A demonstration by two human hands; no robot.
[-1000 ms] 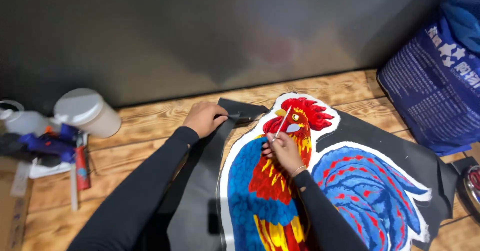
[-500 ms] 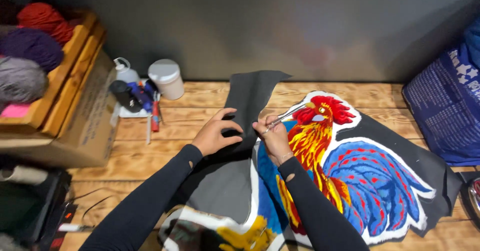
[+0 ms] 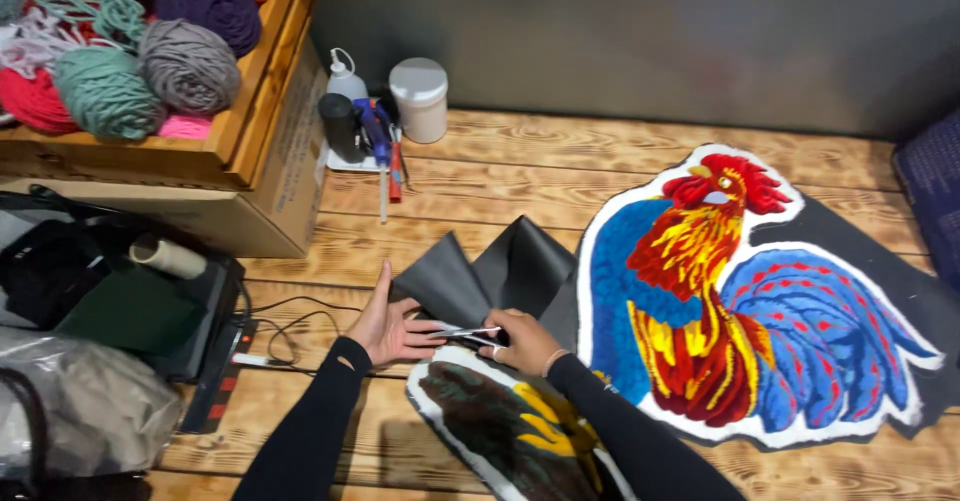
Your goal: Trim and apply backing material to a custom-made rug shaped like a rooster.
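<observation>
Wooden crate [image 3: 262, 71] holds yarn balls [image 3: 185, 61] | your left hand [image 3: 390, 323] spread flat on black fabric [image 3: 485, 273] | your right hand [image 3: 522, 339] clamps scissors [image 3: 466, 333]

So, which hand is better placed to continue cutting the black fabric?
Probably the right hand: it holds the scissors at the black fabric. The left hand lies flat, steadying the fabric.

At the bottom edge of the frame, the second tufted rug [image 3: 510, 431] is cut off. The right hand [image 3: 522, 339] covers the scissors' [image 3: 468, 333] handles, so its grip is unclear. The black backing [image 3: 880, 271] runs off the right edge.
</observation>
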